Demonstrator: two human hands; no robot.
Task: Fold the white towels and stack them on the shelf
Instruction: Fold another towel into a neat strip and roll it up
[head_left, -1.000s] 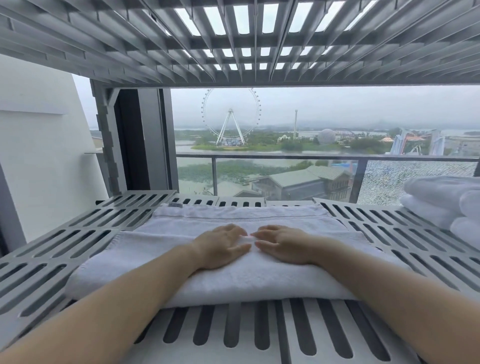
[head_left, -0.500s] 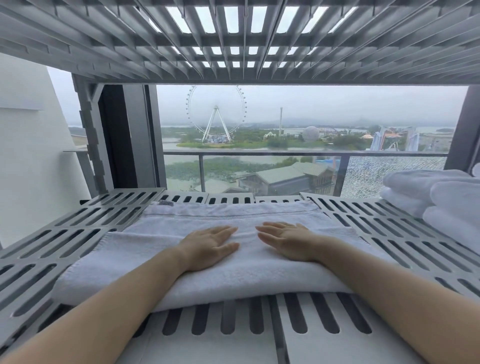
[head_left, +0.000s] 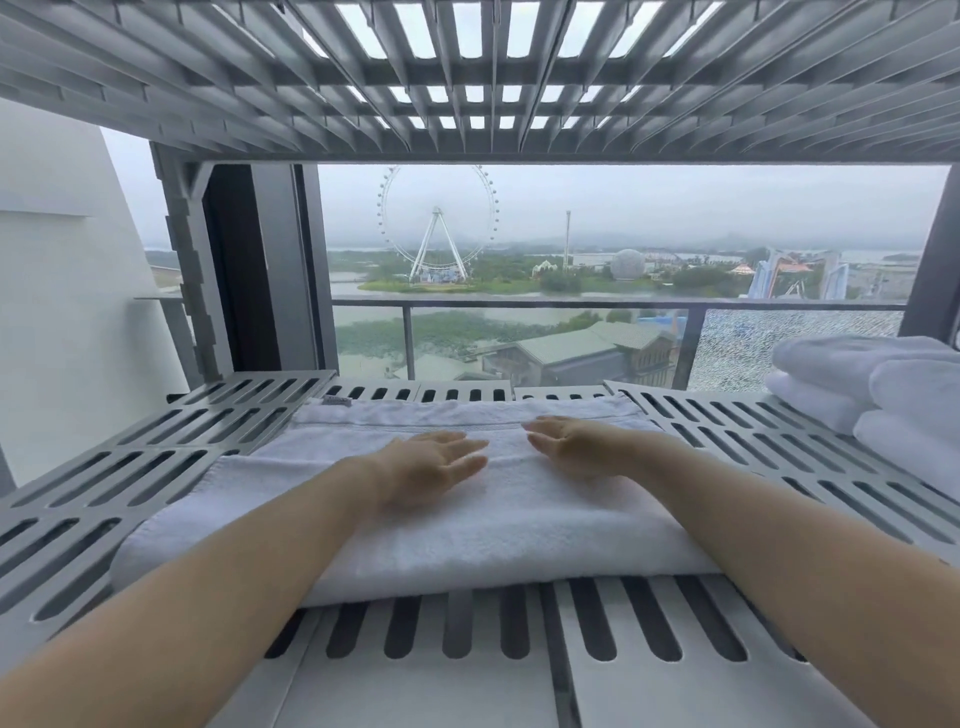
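No legible text, brand, number or sign. Small grey tag (head_left: 336, 400) at far left corner of folded towel (head_left: 467, 525): unreadable.

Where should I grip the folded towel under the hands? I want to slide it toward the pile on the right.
Probably the thick rounded front fold of the towel, from the near side, one hand toward each end. It overhangs nothing, lies flat on the slotted shelf, and the far edge is thin, loose layers.

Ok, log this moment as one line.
left hand: flat on folded towel | right hand: flat on towel | towel: on slotted shelf | stack: right
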